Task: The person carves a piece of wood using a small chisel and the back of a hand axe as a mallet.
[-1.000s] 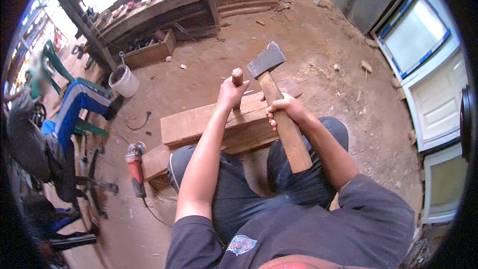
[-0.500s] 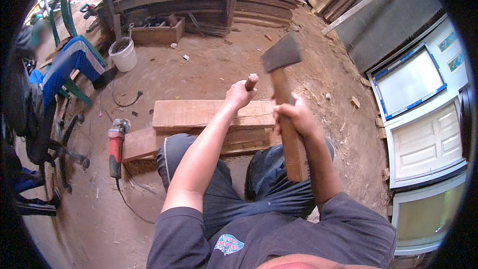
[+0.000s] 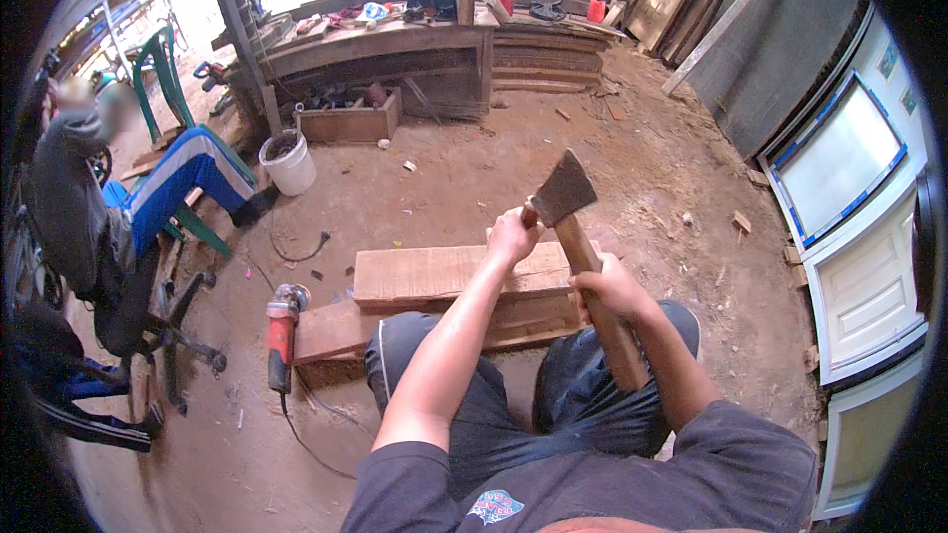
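Observation:
My right hand [image 3: 607, 288] is closed around the wooden handle of a hatchet [image 3: 585, 249]. The hatchet's dark steel head is up beside my left hand [image 3: 513, 241], close against the top of a wooden-handled chisel [image 3: 531, 215]; whether they touch I cannot tell. That handle stands in my left fist, and its blade is hidden from view. Below the fist lies a thick squared timber [image 3: 425, 274], set across a lower board [image 3: 331, 331] in front of my knees. My left hand is over the timber's right part.
An angle grinder [image 3: 281, 338] with its cord lies left of the boards. Further left, a person in blue trousers [image 3: 188, 173] sits beside a white bucket [image 3: 288, 166]. A cluttered workbench [image 3: 365, 57] stands at the back. Framed panels [image 3: 874, 286] lean along the right.
The hatchet head has come down and left to the chisel handle's top, from a raised spot away from it. The whole view has shifted, so surroundings appear further right and lower.

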Demonstrator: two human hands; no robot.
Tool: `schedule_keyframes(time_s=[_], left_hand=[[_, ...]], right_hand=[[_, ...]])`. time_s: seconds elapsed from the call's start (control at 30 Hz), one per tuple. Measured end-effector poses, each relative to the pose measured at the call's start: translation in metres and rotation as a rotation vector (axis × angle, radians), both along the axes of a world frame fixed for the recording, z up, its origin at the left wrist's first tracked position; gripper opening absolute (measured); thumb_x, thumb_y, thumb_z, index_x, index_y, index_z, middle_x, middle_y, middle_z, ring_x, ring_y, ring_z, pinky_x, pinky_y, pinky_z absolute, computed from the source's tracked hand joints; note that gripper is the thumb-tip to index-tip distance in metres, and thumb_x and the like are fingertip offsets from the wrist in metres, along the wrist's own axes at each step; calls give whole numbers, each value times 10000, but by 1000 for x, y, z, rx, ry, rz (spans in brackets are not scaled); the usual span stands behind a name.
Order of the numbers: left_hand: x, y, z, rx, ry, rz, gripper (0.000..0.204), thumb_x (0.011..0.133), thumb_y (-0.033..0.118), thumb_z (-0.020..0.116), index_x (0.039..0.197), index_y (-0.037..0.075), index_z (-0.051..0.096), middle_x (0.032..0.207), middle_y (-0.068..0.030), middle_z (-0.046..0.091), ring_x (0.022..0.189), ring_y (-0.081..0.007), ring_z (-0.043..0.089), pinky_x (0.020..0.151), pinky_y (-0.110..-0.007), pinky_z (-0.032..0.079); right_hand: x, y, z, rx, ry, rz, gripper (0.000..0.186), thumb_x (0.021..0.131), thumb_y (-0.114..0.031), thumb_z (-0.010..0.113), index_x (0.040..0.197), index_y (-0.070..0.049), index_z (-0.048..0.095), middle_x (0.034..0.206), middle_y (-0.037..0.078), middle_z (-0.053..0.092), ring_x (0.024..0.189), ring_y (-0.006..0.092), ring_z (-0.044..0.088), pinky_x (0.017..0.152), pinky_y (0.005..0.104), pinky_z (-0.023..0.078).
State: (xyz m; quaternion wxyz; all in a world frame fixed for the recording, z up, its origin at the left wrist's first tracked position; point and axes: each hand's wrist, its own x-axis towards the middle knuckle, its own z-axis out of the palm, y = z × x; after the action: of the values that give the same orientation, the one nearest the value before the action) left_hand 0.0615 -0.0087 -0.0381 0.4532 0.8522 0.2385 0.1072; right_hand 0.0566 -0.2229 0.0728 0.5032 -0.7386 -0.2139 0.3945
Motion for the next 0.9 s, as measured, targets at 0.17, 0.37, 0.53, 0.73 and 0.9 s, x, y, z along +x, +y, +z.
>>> schedule_keyframes(time_s=[0.17,0.37,0.53,0.73,0.9], left_hand=[[-2,-3,-1,90,-25,2,360,794,372,679,1033,105,704,1009,-170,718,1030,-360,663,927,-500,471],[-6,2,-4,44,-8,28,389,765,379,699,1037,101,707,981,-179,721,997,-355,674,891,-470,497],[-4,0,-1,56,-2,42,352,773,362,702,995,90,707,964,-176,723,984,-358,678,874,-460,503],[-2,1,0,15,-1,27,341,764,357,703,967,84,703,951,-173,725,974,-360,679,871,-470,505],[-2,4,-6,33,-7,51,339,761,358,701,936,69,698,937,-182,723,967,-357,681,873,-465,508]], right_hand=[[-3,3,50,263,-163,-81,225,867,-208,687,917,-22,570,656,51,603,494,168,595,466,328,506],[1,19,98,585,-250,-130,179,885,-121,658,969,-28,531,664,34,576,525,153,599,491,312,518],[10,7,16,42,-227,-136,212,880,-131,642,959,12,507,648,74,586,524,181,604,452,329,492],[14,-6,-2,-57,-126,21,226,838,-109,665,964,10,520,657,67,585,525,167,600,466,325,495],[11,7,74,311,-195,-54,225,864,-151,680,989,-16,551,675,67,610,522,167,617,476,328,521]])
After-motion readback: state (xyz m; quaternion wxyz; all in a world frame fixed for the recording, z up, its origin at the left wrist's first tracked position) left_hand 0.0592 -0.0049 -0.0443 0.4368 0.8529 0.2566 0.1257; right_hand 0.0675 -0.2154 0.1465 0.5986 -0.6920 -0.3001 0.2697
